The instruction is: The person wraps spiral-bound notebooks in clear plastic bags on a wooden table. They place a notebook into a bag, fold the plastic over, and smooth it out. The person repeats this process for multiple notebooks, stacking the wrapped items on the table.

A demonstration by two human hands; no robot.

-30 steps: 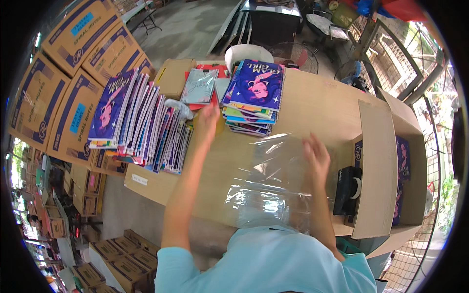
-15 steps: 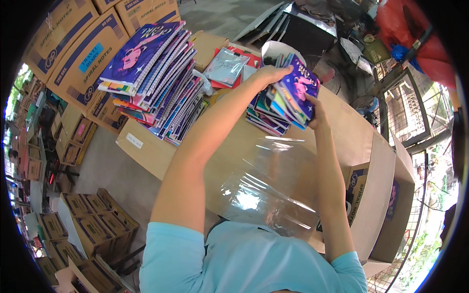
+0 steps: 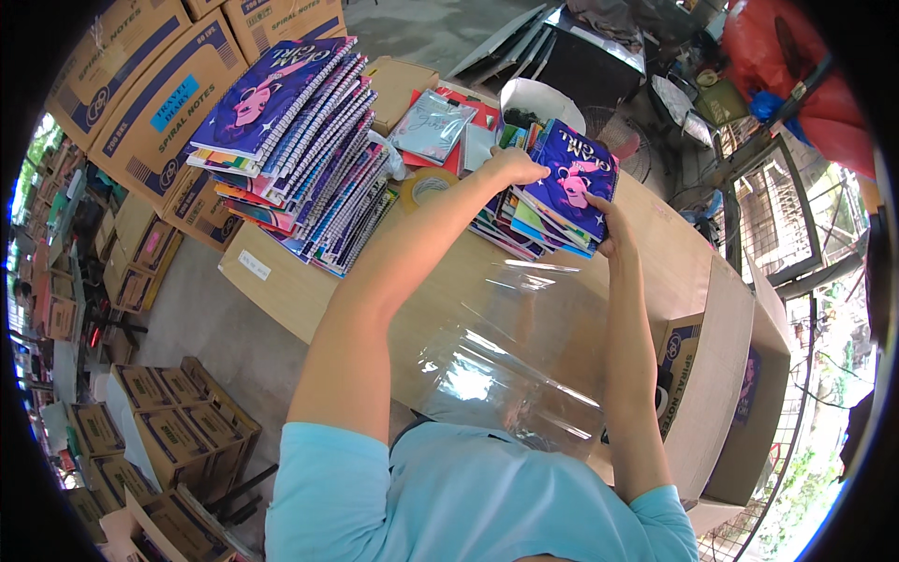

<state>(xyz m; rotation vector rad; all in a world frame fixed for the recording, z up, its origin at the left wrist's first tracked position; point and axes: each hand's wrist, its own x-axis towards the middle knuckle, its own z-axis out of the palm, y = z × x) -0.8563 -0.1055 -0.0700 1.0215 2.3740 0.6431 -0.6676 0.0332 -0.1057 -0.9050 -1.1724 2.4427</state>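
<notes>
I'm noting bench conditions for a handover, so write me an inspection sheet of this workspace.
Surface: light wood-toned table, with clear plastic near the person and a taller notebook stack at left.
Work items: shorter notebook stack, purple cover on top.
Clutter: tape roll, silvery packet.
Hands: left hand touches the shorter stack's left side; right hand grips its right side, thumb on the cover.
Cables: nothing seen on the tabletop.
Surroundings: stacked cartons at left, open carton at right.

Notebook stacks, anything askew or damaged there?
Yes: the short stack looks askew, lower notebooks jutting out on its left. The tall stack is uneven too, edges unaligned. No damage is visible.
</notes>
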